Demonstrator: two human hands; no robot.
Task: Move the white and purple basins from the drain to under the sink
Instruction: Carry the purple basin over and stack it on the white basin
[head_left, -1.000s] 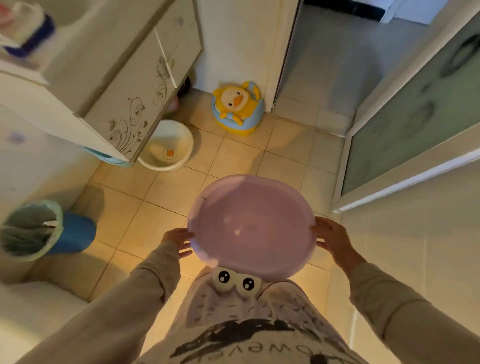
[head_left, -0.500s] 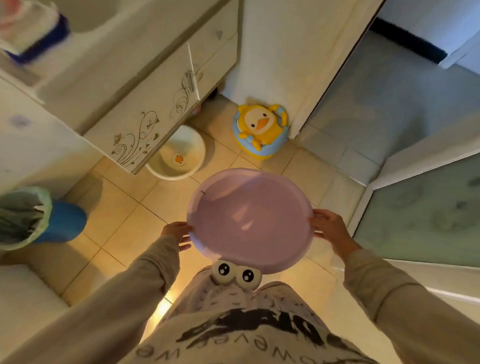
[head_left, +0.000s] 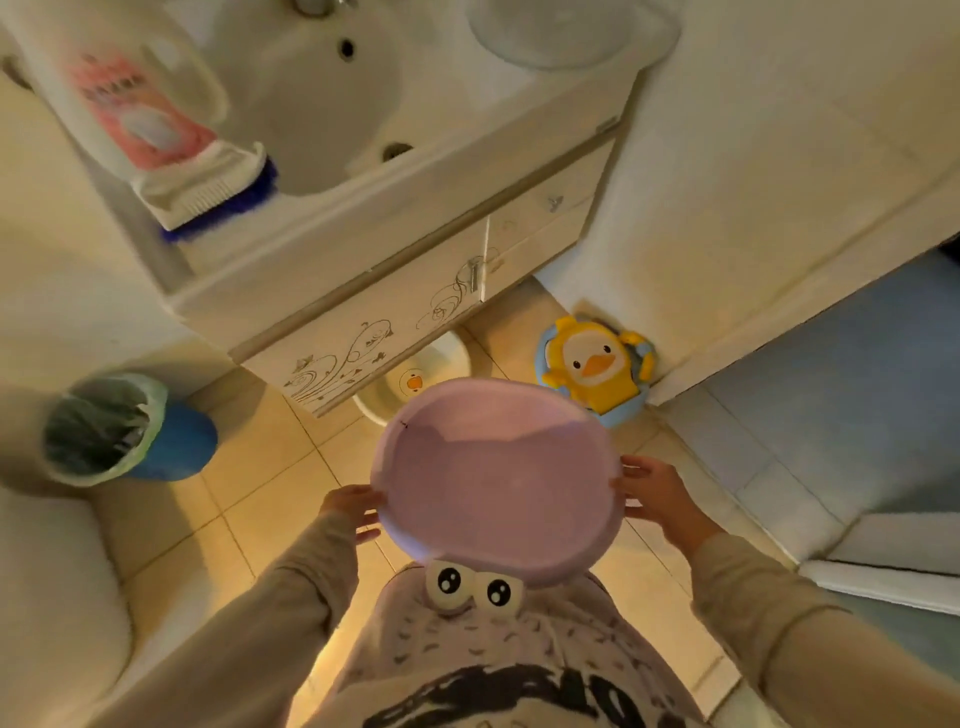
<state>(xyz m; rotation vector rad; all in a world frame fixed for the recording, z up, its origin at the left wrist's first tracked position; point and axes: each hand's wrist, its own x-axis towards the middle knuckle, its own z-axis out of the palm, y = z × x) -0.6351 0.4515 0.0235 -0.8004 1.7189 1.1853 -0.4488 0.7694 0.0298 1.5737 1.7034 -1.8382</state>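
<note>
Purple basin (head_left: 498, 480) | between hands | left hand (head_left: 350, 510), right hand (head_left: 657, 493) gripping opposite rims

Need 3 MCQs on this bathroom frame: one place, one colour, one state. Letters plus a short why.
1. Where is the white basin?
A. in the sink
B. on the floor, partly under the sink cabinet
C. on the bin

2. What colour is the bin body?
A. blue
B. red
C. black

3. How is the purple basin held?
A. left hand only
B. resting on the floor
C. by both hands

Answers: 1 B, its rim pokes out below the cabinet; 2 A, blue below the liner; 3 C, left hand and right hand grip opposite rims.
</note>
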